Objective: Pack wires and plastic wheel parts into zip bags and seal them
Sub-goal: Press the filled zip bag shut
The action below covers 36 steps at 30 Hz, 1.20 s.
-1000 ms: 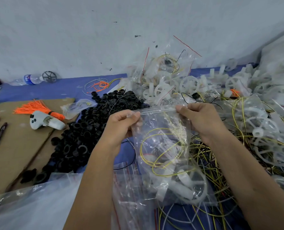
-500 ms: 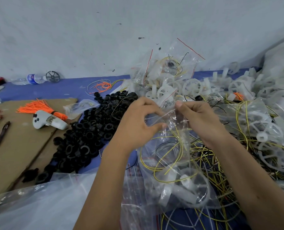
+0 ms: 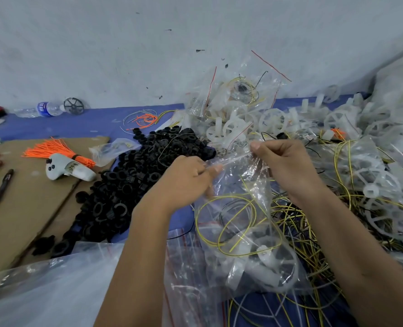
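Both hands (image 3: 238,171) pinch zip bag (image 3: 247,234) top, yellow wire (image 3: 221,204) inside

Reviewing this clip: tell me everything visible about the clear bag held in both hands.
The bag is thin, clear, crinkled plastic, hanging upright from its top edge. The left hand and right hand each pinch that edge, stretching it between them. Inside sit coiled yellow wires above white plastic wheel parts at the bottom. Whether the zip is closed cannot be told. Its lower end rests among loose wires and other bags on the blue cloth.
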Available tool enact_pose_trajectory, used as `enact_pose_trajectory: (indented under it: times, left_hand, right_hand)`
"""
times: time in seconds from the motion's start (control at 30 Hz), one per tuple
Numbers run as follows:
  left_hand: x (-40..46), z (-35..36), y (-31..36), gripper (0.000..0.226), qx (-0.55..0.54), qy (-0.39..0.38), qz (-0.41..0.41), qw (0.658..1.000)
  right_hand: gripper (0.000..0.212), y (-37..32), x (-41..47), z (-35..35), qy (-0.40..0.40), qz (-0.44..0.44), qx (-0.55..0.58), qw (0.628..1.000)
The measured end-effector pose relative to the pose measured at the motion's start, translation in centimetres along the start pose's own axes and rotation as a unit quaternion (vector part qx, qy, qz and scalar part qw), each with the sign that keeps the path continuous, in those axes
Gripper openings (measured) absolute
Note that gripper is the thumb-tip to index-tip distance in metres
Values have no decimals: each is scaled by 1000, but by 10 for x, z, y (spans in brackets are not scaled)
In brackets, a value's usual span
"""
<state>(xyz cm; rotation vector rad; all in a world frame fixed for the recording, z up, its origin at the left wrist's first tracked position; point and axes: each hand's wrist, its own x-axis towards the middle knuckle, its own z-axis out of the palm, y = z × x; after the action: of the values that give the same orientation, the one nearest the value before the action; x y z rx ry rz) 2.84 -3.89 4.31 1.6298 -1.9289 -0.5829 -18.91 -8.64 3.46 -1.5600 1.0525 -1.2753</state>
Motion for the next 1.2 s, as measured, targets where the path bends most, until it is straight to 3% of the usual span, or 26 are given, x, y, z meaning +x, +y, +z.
enact_pose_trajectory:
  times: [0.13, 0.27, 0.37, 0.57, 0.63, 0.67, 0.77, 0.83, 1.2]
  left_hand:
    - [-4, -14, -9, 30, -87, 114, 5, 990]
    - [-5, -18, -22, 24, -158, 132, -4, 979]
    - [-4, -7, -25, 21, -174, 159, -17, 972]
    - [4, 6, -23, 13, 8, 217, -26, 976]
    - [5, 12, -15, 4, 56, 240, 3, 969]
    - [7, 14, -10, 11, 76, 250, 27, 965]
    - [11, 21, 9, 22, 67, 228, 113, 965]
    - [13, 27, 20, 18, 41, 185, 135, 973]
    - [9, 29, 20, 7, -66, 138, 101, 983]
  right_hand:
    - [26, 6, 3, -4, 71, 6, 14, 997]
    - [31, 12, 5, -6, 110, 49, 45, 992]
    - [26, 15, 4, -1, 82, 71, 47, 993]
    - [15, 13, 2, -4, 17, 62, 17, 998]
    - [15, 10, 1, -3, 8, 39, -6, 999]
    - [16, 9, 1, -3, 8, 25, -22, 999]
    - [13, 4, 2, 0, -10, -20, -55, 998]
    - [8, 0, 1, 0, -40, -33, -55, 997]
    - [11, -3, 1, -7, -114, -33, -65, 991]
